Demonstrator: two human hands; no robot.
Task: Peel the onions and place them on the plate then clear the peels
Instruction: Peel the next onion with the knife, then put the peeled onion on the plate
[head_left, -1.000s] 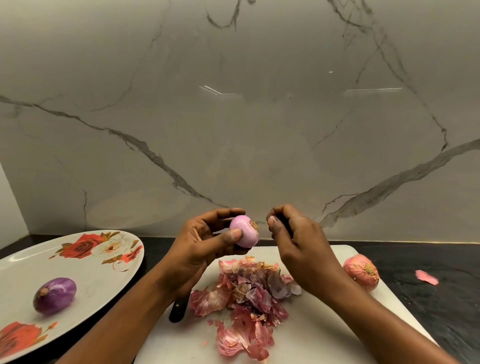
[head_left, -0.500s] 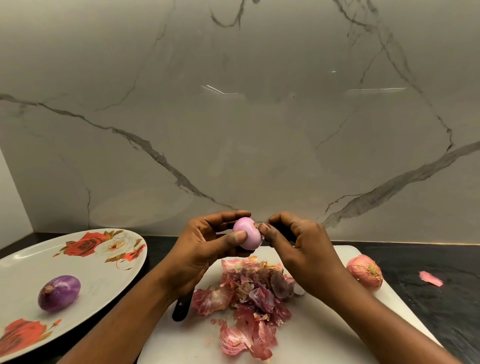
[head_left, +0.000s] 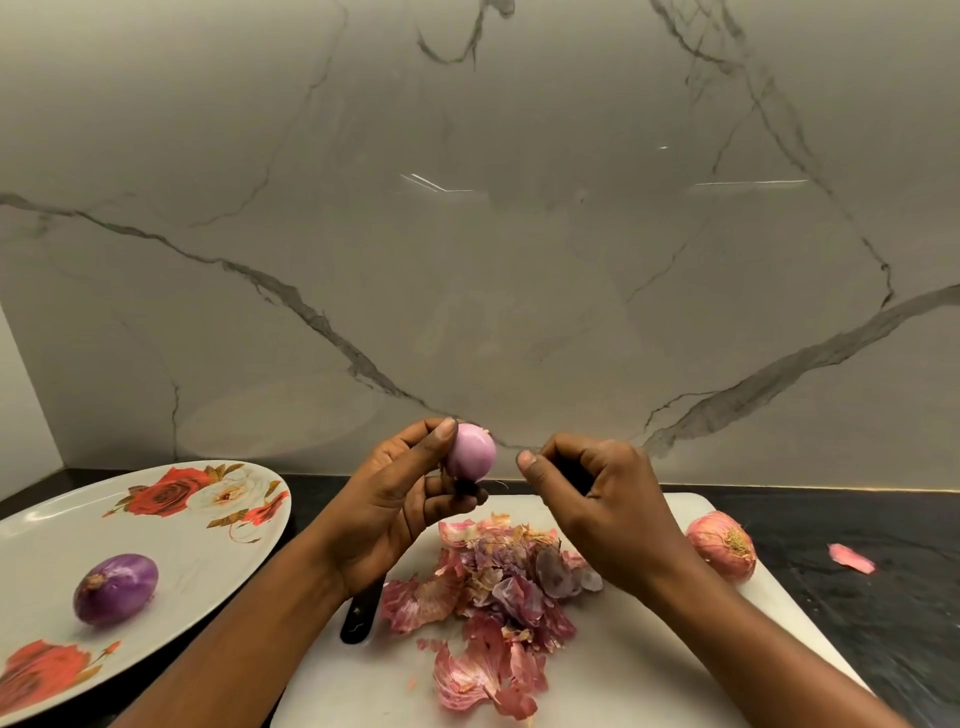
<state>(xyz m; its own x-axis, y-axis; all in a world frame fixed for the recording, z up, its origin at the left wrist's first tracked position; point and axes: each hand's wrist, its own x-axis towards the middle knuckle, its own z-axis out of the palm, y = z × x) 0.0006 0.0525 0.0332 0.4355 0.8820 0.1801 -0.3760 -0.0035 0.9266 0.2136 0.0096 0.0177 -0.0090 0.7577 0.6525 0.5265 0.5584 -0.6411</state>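
Right of the rose-printed oval plate (head_left: 208, 566), above the white cutting board (head_left: 613, 675), a pink round onion (head_left: 471, 452) is gripped by the left hand (head_left: 395, 512), the right hand (head_left: 597, 499) curled beside it. Any clinging skin should be pinched off gently.

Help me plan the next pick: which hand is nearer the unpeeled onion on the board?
Right. The right hand is just left of the unpeeled onion; the left hand is farther left, beyond the peel pile, holding a peeled onion.

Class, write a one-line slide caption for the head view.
Left hand holds a peeled onion, peels heaped on the board, a second onion on the floral plate.
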